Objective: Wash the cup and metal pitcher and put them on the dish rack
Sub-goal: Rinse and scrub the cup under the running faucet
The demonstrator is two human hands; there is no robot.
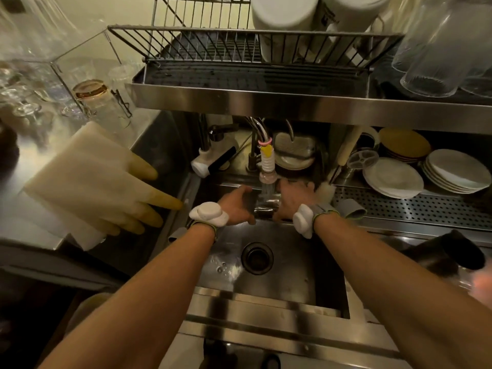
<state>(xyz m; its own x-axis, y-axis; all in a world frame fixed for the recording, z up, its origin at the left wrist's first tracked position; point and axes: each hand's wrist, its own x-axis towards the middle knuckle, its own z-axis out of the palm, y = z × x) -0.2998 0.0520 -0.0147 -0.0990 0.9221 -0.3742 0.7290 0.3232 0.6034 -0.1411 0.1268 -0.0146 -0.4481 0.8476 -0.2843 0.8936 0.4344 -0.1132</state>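
A shiny metal pitcher [266, 205] is held over the sink [290, 286] under the running tap [267, 171], with water pouring onto it. My left hand [235, 206] grips its left side and my right hand [291, 199] grips its right side. Each wrist carries a white device on a strap. The wire dish rack [247, 49] stands on the steel shelf above the sink, its left part bare. I cannot pick out the cup with certainty.
White containers [285, 20] stand in the rack's right part, with clear glasses [436, 54] beside them. Rubber gloves [101, 182] lie on the left counter. Stacked plates [415, 171] sit at right on a perforated tray. A dark object [458, 251] rests near the sink's right edge.
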